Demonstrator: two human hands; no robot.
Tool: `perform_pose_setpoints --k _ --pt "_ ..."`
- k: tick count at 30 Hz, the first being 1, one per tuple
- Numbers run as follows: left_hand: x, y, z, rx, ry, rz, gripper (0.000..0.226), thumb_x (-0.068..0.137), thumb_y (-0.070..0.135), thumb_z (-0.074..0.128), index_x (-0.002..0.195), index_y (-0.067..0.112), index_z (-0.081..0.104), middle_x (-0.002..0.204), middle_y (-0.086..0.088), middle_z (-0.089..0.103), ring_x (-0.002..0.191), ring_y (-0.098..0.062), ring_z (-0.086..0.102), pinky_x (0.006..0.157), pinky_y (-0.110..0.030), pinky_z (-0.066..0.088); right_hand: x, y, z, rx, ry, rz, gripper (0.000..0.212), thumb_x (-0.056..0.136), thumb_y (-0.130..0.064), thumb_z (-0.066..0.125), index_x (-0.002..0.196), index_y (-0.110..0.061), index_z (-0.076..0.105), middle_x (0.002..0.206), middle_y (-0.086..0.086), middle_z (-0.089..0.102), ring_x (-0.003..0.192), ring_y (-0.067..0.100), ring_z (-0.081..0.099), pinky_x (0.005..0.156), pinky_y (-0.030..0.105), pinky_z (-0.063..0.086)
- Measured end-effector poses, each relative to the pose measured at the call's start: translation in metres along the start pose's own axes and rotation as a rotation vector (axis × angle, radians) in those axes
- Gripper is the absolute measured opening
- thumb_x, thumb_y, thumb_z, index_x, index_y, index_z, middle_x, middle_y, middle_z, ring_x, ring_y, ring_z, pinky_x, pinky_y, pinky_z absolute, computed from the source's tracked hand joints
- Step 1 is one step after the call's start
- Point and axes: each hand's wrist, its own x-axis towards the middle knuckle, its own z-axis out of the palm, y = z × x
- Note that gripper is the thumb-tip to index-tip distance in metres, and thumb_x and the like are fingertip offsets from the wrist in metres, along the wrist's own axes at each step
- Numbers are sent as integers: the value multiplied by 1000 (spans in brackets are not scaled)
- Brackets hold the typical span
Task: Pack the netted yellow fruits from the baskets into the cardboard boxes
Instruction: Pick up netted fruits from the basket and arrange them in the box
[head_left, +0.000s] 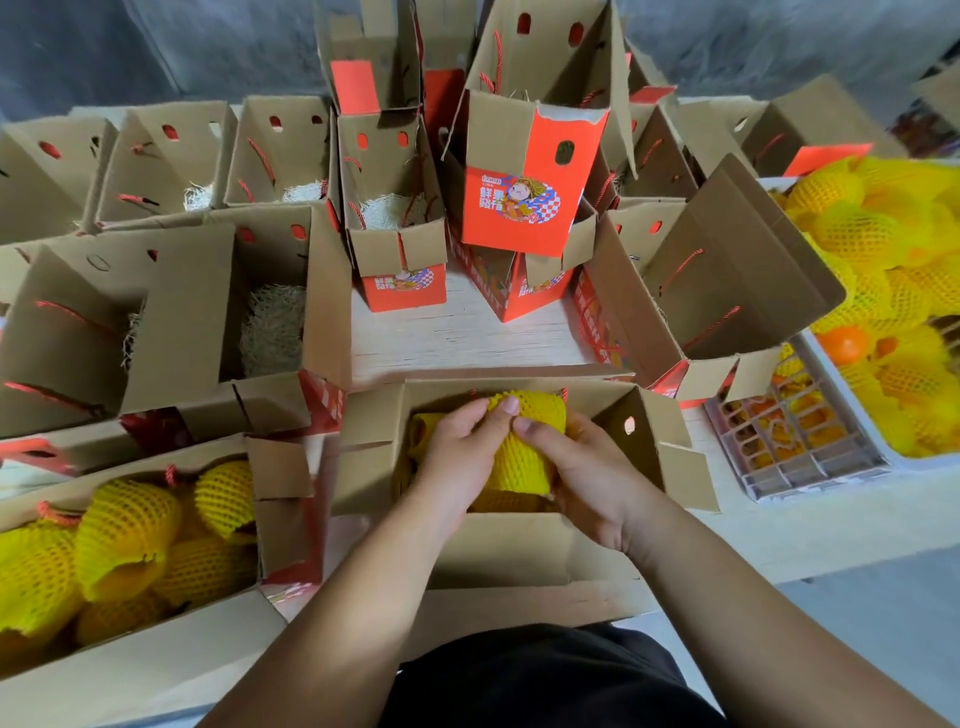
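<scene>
Nearest the camera, two bare forearms reach forward over a dark garment (545, 675) into an open box (644, 447) at the near edge of the table (467, 332). Both hands hold one netted fruit (524, 452) over the box's middle: the left hand (457, 457) has its fingers curled round the fruit's left side with the thumb on top, and the right hand (587, 473) clasps the right side, thumb pressed on the net. Another netted fruit (421, 431) lies in the box just left of the held one, partly hidden by the left hand.

At near left, a full box (156, 649) holds several yellow netted fruits (124, 535) packed close together.

On the right, a white basket (852, 410) is heaped with netted fruits (852, 228); one bare orange fruit (844, 344) shows among them. A pale crate (800, 457) with a grid wall stands just beside the basket, orange fruit showing through its slots.

Farther off, empty boxes (171, 312) stand open across the left and middle of the table, some with pale shredded padding (272, 327) at the bottom and red cord handles. In the far middle, a tall red printed box (524, 202) stands upright among the others, and behind them all runs a grey wall (156, 47).
</scene>
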Motion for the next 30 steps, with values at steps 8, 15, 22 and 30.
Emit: perform_pose_setpoints --k 8,15,22,30 --pt "24 -3 -37 415 27 -42 25 109 19 42 105 28 65 115 -2 73 96 -21 67 89 -37 54 42 -10 -19 -1222 163 -402 65 77 -24 88 124 -21 43 119 4 60 111 23 59 95 39 50" --pt "26 -28 -29 857 -43 -158 37 107 28 42 139 28 61 140 0 63 125 -24 59 106 -33 45 83 21 6 -2039 72 -216 80 81 -50 79 143 -24 35 146 5 42 136 34 32 115 48 28" --pt "10 -19 -26 895 119 128 32 101 28 56 133 32 59 131 1 48 123 -26 55 111 -37 43 47 6 -20 -1622 17 -211 49 91 0 61 134 -18 47 143 7 32 109 34 62 94 32 49" --pt "7 9 32 700 -13 315 17 103 28 56 102 44 61 103 26 65 103 1 59 87 -22 47 -1 -21 -50 -1263 163 -527 28 94 -4 60 120 -15 60 115 7 65 102 27 64 87 44 51"
